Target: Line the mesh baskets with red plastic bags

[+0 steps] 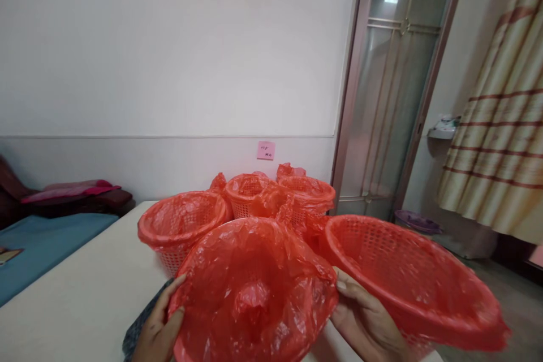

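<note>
The front basket [231,294] is closest to the person, over the bench [80,271]. A thin red bag [292,277] lines it, shiny and crinkly, puffed up in the middle. The left basket [169,260], the two back baskets [305,212] and the right basket [403,277] have red bags in them too. The left hand [159,328] and right hand [367,317] reach in from both sides, and their fingers [350,287] pinch the bag at the rim.
</note>
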